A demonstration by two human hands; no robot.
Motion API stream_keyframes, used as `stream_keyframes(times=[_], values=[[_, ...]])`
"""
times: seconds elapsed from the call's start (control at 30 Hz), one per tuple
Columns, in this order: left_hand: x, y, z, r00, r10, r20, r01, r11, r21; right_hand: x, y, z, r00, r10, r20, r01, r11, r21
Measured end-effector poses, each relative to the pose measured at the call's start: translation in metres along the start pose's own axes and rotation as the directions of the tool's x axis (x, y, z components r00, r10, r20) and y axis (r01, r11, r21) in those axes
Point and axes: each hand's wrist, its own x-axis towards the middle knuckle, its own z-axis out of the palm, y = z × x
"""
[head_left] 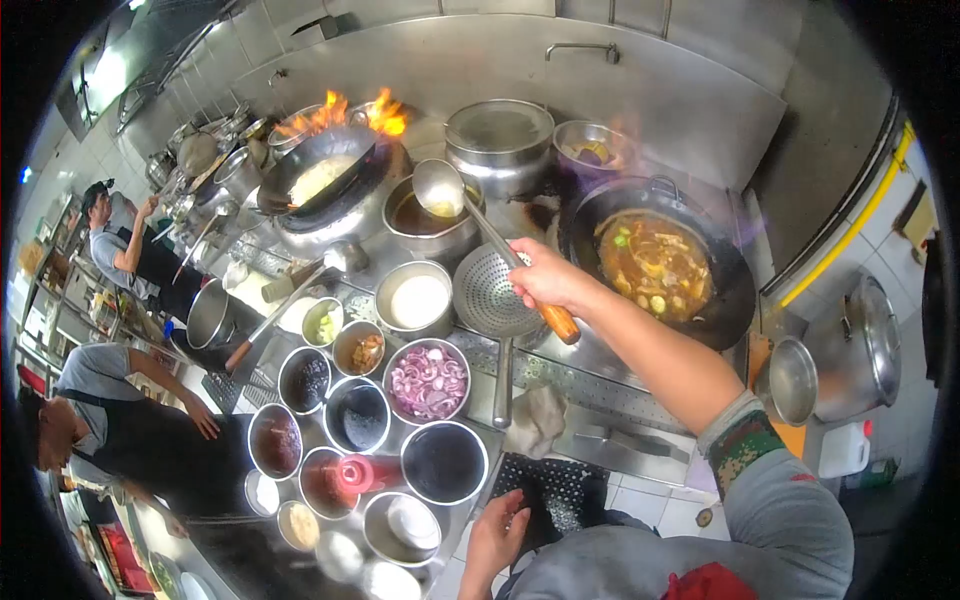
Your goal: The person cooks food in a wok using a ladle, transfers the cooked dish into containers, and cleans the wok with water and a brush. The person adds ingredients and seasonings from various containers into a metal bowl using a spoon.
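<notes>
My right hand (540, 278) is wrapped round the wooden-ended handle of a ladle (440, 188). The ladle's bowl, with a little yellowish liquid in it, hangs over a metal pot of dark liquid (415, 217). Right of my right hand, a wok (735, 290) holds a brown stew with green slices. Near the bottom edge, my left hand (498, 535) is low beside the counter, fingers partly curled, nothing visible in it. A perforated strainer (495, 290) lies under my right forearm's left side, its handle toward me.
Flames rise behind a second wok (320, 175) holding pale food. Bowls of chopped red onion (428, 380), white powder (418, 302) and dark sauces stand at centre left. A cloth (537, 420) lies at the counter edge. Two people in aprons stand at the left.
</notes>
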Motion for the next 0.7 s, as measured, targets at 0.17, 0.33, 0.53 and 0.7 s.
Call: stream_keyframes(times=[0.17,0.33,0.53,0.7], values=[[0.013,-0.009,-0.013,0.996,0.086,-0.025,-0.085,0.996,0.028,-0.03,-0.001,-0.013,0.992,0.031,0.12,-0.09,0.842,0.532],[0.02,-0.003,-0.032,0.988,0.155,-0.017,-0.152,0.981,0.123,-0.113,0.009,-0.043,0.995,-0.02,0.099,-0.069,0.578,0.813],[0.019,0.019,-0.024,0.998,0.006,0.058,-0.01,0.997,0.077,-0.221,0.019,-0.109,0.988,0.056,-0.145,0.056,0.745,0.665],[0.02,0.01,0.003,0.994,0.075,0.083,-0.086,0.987,0.133,-0.295,0.038,-0.157,0.909,0.101,-0.404,-0.009,0.975,0.224]])
